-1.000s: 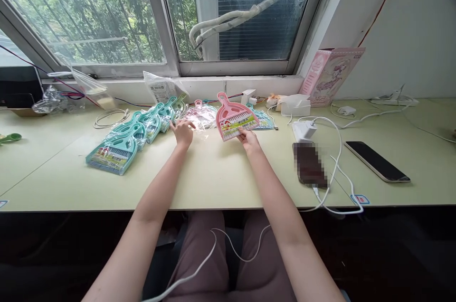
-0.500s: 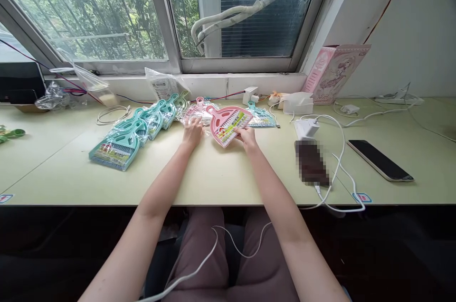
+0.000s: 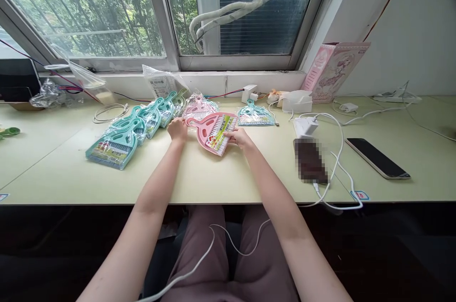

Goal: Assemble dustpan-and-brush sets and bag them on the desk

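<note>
A pink dustpan and brush set is held just above the table with its handle pointing left. My left hand is closed in a fist at the handle's end. On the other side, my right hand pinches the edge by the white bristles and the printed label. Behind it lies another pink set in clear wrapping. A wrapped teal set rests to the right. Several wrapped teal sets overlap in a row left of my left hand.
A white charger with looping cables, a blurred-out dark device and a phone lie on the right. A pink box stands by the wall. Crumpled clear plastic and a coiled cable are at the back left.
The pink set has moved left and nearer to me, turning so its handle points left. My left hand has come away from the wrapped pink set and closed at the handle.
</note>
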`<state>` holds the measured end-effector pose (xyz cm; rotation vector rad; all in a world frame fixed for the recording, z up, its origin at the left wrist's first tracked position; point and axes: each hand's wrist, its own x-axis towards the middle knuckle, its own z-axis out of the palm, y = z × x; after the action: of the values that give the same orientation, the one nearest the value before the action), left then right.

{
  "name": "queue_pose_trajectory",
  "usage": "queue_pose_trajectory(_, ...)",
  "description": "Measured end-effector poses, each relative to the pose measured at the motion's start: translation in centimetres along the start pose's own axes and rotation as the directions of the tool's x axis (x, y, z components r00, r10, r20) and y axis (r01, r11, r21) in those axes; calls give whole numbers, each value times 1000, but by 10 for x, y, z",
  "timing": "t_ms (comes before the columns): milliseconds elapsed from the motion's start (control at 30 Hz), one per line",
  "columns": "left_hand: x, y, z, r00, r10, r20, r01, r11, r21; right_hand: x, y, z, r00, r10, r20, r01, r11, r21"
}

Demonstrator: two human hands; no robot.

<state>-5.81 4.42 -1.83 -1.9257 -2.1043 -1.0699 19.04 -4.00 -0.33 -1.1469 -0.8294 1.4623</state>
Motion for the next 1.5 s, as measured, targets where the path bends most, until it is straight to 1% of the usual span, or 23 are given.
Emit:
queue_pose_trajectory(100,-2,4,-3,1000,-5,-20,5,1000,-19,0,-1,-3,1000,0,-22,0,1000,-4)
queue_pose_trajectory(200,-3,7,-5,998,-37,-47,35,999,-32,1,-2,-6,998,-44,-50,43,999,-17)
queue_pose_trajectory(267,-3,6,-6,996,-67,-62,65,997,-37,1,-2,-6,997,-66,-41,64,997,-39)
queue_pose_trajectory(400,0,3,-8,988,-125,-91,122,992,-43,2,0,-2,999,-38,13,39,996,-84)
queue_pose_trajectory(433,0,3,-8,987,-134,-93,129,990,-50,2,1,0,999,-32,11,32,996,-86)
queue_pose_trajectory(500,0,5,-7,988,-129,-85,123,990,-72,3,3,1,999,-37,-38,34,997,-71)
queue_pose_trajectory(567,-2,9,-5,994,-78,-78,71,993,-99,4,5,1,992,-59,-115,55,998,-37)
queue_pose_trajectory(633,-6,16,-3,997,11,-81,-21,993,-118,5,5,0,982,-89,-168,94,995,22)
queue_pose_trajectory(700,-11,24,-1,988,120,-101,-131,984,-118,5,4,-1,975,-119,-185,139,985,99)
queue_pose_trajectory(767,-16,31,-1,970,208,-126,-221,970,-100,3,2,-1,970,-140,-199,174,971,166)
queue_pose_trajectory(867,-20,37,-2,947,280,-157,-294,953,-76,1,-2,-1,970,-147,-195,189,957,222)
queue_pose_trajectory(967,-22,40,-7,934,301,-192,-323,941,-98,0,-3,-1,980,-145,-138,175,955,241)
queue_pose_trajectory(1067,-25,43,-12,936,261,-236,-305,936,-174,0,-2,1,989,-138,-60,147,967,206)
queue_pose_trajectory(1133,-27,45,-15,935,248,-255,-304,929,-211,0,-1,2,991,-132,-33,136,973,189)
queue_pose_trajectory(1233,-28,46,-18,925,266,-272,-328,920,-214,0,-1,2,989,-133,-58,141,970,196)
queue_pose_trajectory(1400,-28,46,-19,911,295,-290,-365,902,-230,3,1,-1,973,-114,-201,169,944,285)
queue_pose_trajectory(1433,-29,47,-17,908,303,-288,-374,897,-235,4,1,-2,972,-110,-210,173,935,309)
queue_pose_trajectory(1500,-31,50,-14,905,321,-279,-388,890,-238,5,3,-4,976,-106,-190,166,928,333)
